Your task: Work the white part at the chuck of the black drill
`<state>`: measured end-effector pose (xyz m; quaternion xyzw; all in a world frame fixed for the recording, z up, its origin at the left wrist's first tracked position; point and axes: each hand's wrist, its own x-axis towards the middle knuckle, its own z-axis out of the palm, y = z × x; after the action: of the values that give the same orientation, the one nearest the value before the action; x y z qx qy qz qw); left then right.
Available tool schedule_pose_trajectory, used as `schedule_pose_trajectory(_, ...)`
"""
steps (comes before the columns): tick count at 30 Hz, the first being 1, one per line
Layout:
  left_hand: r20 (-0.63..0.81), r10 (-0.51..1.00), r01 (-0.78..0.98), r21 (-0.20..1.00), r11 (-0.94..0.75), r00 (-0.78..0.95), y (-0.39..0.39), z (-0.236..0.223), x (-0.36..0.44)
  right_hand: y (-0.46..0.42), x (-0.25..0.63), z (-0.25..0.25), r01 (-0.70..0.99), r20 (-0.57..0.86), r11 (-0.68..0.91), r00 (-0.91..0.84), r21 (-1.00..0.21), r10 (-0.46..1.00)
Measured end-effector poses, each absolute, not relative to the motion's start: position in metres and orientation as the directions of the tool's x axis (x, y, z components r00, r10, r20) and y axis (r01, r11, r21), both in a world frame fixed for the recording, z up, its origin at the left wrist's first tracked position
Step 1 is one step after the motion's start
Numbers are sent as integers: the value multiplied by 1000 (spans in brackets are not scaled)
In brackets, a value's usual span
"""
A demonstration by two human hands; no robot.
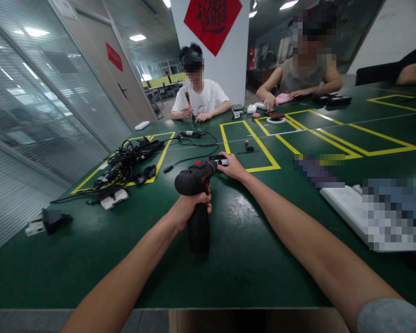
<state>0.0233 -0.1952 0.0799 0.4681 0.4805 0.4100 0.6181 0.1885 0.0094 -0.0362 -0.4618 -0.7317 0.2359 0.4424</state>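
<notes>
My left hand (190, 209) is wrapped round the grip of a black cordless drill (191, 179), with the chuck pointing away and to the right. At the drill's tip, my right hand (234, 167) pinches a small black-and-white part (222, 160). Whether the bit touches this part I cannot tell. A black cable (197, 156) runs across the green table (242, 263) just beyond the drill. Past my right hand lie a small black piece (250, 149) and a small red piece (247, 143) inside a yellow taped rectangle.
A tangled heap of black cables (128, 159) lies on the left, with a black-and-white block (52, 222) nearer me. White and blurred items (350, 212) lie on the right. Across the table, one person (204, 97) holds a screwdriver (187, 98); another person (301, 78) handles items.
</notes>
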Motion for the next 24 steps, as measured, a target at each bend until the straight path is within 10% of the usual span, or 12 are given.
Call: schedule_pose_trajectory(24,-228,951,-66,967,247,209,-192,77,20,9,188,-35,468,411,443,-176,-765,894)
